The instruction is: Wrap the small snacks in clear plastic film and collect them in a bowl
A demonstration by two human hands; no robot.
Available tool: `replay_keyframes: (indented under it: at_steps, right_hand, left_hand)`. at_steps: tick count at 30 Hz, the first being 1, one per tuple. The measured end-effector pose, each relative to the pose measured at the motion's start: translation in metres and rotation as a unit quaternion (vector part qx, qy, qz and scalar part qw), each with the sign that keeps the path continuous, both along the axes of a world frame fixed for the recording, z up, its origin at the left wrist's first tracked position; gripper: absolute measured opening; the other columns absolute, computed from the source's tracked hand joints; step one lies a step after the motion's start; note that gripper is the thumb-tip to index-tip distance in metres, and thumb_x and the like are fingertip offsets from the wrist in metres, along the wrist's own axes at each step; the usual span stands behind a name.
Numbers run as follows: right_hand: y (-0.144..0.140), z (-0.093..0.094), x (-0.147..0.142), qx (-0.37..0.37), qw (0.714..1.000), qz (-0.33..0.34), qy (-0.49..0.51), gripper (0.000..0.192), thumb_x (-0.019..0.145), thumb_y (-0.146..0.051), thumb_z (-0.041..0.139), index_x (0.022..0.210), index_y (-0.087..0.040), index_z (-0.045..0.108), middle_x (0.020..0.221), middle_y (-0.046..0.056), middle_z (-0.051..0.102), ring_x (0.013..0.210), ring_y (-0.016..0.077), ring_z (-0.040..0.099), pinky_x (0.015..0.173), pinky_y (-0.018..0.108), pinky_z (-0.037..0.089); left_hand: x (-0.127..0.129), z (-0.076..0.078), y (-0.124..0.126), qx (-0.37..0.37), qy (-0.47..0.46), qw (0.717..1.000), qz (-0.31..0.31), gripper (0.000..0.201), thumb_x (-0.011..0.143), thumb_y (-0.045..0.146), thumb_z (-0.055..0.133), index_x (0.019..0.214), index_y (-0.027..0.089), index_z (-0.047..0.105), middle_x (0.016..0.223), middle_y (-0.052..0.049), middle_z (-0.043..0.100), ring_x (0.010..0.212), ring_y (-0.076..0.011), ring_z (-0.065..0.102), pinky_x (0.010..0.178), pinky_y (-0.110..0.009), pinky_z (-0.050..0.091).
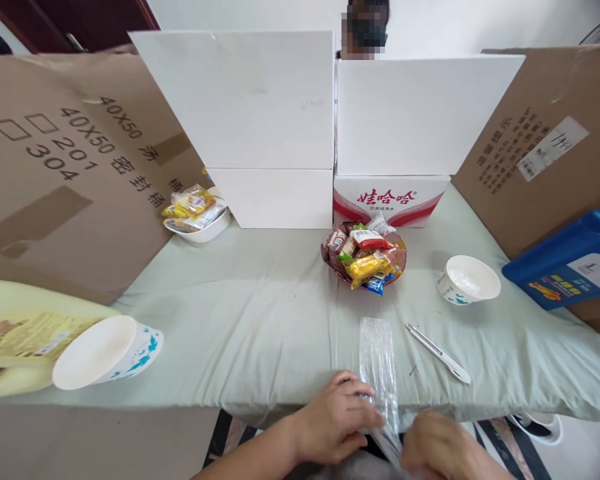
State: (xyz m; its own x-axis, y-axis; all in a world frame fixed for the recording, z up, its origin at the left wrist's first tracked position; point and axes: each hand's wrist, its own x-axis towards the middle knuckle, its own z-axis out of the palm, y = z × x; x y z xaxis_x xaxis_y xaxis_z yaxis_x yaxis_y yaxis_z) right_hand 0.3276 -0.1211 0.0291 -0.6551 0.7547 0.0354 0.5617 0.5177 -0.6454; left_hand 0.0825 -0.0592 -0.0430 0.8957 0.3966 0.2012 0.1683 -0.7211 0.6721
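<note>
A long, crinkled clear plastic bag [377, 360] lies over the front edge of the cloth-covered table, its lower end hanging towards me. My left hand [333, 417] grips its left side, fingers bent across the plastic and thumb below. At the right, my right hand [443, 443] is curled into a fist by the bag's gathered lower end, which runs into it; its fingertips are hidden. A white utility knife [439, 355] lies on the cloth to the right of the bag.
Beyond the bag is a basket of wrapped snacks [365, 255]. Paper bowls stand at right [470, 280] and tilted at left [110, 353]. A white dish [200, 230] holds packets. A blue jug [570, 260], a yellow jug [30, 333], cartons and white panels [270, 120] surround the table; a person is behind.
</note>
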Motion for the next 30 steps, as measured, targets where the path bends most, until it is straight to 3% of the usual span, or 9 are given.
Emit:
replay_keyframes:
  at_steps: [2, 5, 7, 10, 14, 17, 22, 27, 30]
  right_hand:
    - [0.02, -0.004, -0.002, -0.051, 0.994, -0.089, 0.02, 0.021, 0.095, -0.022, 0.043, 0.101, -0.026, 0.062, 0.091, 0.002, 0.07, 0.084, 0.0148, 0.067, 0.074, 0.025, 0.053]
    - [0.063, -0.023, -0.005, -0.063, 0.975, -0.21, 0.047, 0.023, 0.09, -0.029, 0.049, 0.108, -0.024, 0.061, 0.098, 0.005, 0.071, 0.087, 0.0184, 0.068, 0.078, 0.031, 0.053]
    - [0.09, -0.038, -0.01, -0.045, 0.966, -0.252, 0.026, 0.025, 0.087, -0.028, 0.051, 0.109, -0.022, 0.061, 0.094, 0.004, 0.072, 0.081, 0.0183, 0.069, 0.075, 0.031, 0.053]
    - [0.113, -0.056, -0.02, 0.015, 0.958, -0.285, -0.033, 0.024, 0.085, -0.026, 0.052, 0.107, -0.021, 0.062, 0.087, 0.003, 0.072, 0.074, 0.0178, 0.068, 0.07, 0.029, 0.051]
    - [0.114, -0.069, -0.026, 0.061, 0.95, -0.303, -0.048, 0.023, 0.087, -0.025, 0.05, 0.105, -0.02, 0.062, 0.095, 0.006, 0.071, 0.08, 0.0206, 0.068, 0.071, 0.032, 0.05]
    - [0.11, -0.074, -0.024, 0.088, 0.943, -0.32, -0.035, 0.024, 0.092, -0.029, 0.045, 0.105, -0.021, 0.063, 0.099, 0.007, 0.069, 0.086, 0.0208, 0.067, 0.076, 0.033, 0.051]
    - [0.115, -0.08, -0.017, 0.114, 0.933, -0.341, -0.026, 0.026, 0.094, -0.03, 0.042, 0.106, -0.021, 0.062, 0.091, 0.006, 0.069, 0.081, 0.019, 0.066, 0.075, 0.032, 0.052]
    - [0.12, -0.082, -0.017, 0.124, 0.94, -0.315, -0.054, 0.024, 0.095, -0.029, 0.041, 0.098, -0.022, 0.064, 0.093, 0.005, 0.068, 0.082, 0.0195, 0.065, 0.072, 0.031, 0.051]
    - [0.119, -0.082, -0.019, 0.126, 0.942, -0.302, -0.069, 0.025, 0.096, -0.029, 0.04, 0.097, -0.022, 0.064, 0.092, 0.005, 0.067, 0.079, 0.0188, 0.064, 0.068, 0.03, 0.049]
  left_hand:
    - [-0.002, -0.002, 0.002, -0.054, -0.021, 0.998, 0.021, 0.068, 0.083, 0.024, 0.062, 0.142, 0.03, 0.028, 0.108, 0.001, 0.07, 0.115, -0.0215, 0.056, 0.106, -0.042, 0.031]
    - [-0.002, -0.005, 0.003, -0.096, -0.038, 0.993, 0.049, 0.095, 0.082, 0.025, 0.064, 0.15, 0.026, -0.002, 0.108, -0.001, 0.071, 0.112, -0.0222, 0.057, 0.104, -0.042, 0.034]
    - [-0.002, -0.005, 0.004, -0.103, -0.044, 0.992, 0.064, 0.1, 0.082, 0.024, 0.064, 0.15, 0.025, -0.009, 0.111, -0.002, 0.07, 0.112, -0.0231, 0.056, 0.103, -0.042, 0.036]
    - [-0.001, -0.003, 0.006, -0.112, -0.038, 0.99, 0.071, 0.089, 0.08, 0.025, 0.065, 0.15, 0.028, 0.009, 0.115, -0.003, 0.067, 0.106, -0.023, 0.058, 0.099, -0.041, 0.039]
    - [0.002, 0.001, 0.006, -0.107, -0.024, 0.991, 0.072, 0.062, 0.08, 0.024, 0.063, 0.137, 0.027, 0.039, 0.115, -0.005, 0.066, 0.101, -0.0222, 0.06, 0.097, -0.04, 0.041]
    - [0.004, 0.003, 0.005, -0.094, -0.009, 0.992, 0.083, 0.055, 0.08, 0.022, 0.061, 0.132, 0.026, 0.044, 0.113, -0.005, 0.066, 0.102, -0.0224, 0.059, 0.095, -0.04, 0.042]
    - [0.006, 0.005, 0.005, -0.077, 0.021, 0.992, 0.099, 0.046, 0.083, 0.023, 0.06, 0.128, 0.027, 0.051, 0.121, -0.006, 0.062, 0.107, -0.024, 0.057, 0.096, -0.041, 0.044]
    - [0.004, 0.011, 0.001, -0.073, 0.049, 0.988, 0.13, 0.043, 0.081, 0.023, 0.065, 0.123, 0.026, 0.057, 0.139, -0.009, 0.047, 0.112, -0.0239, 0.057, 0.097, -0.039, 0.048]
    - [0.002, 0.023, 0.007, -0.042, 0.01, 0.977, 0.208, 0.032, 0.085, 0.02, 0.058, 0.117, 0.02, 0.057, 0.141, -0.014, 0.04, 0.11, -0.0226, 0.057, 0.096, -0.038, 0.05]
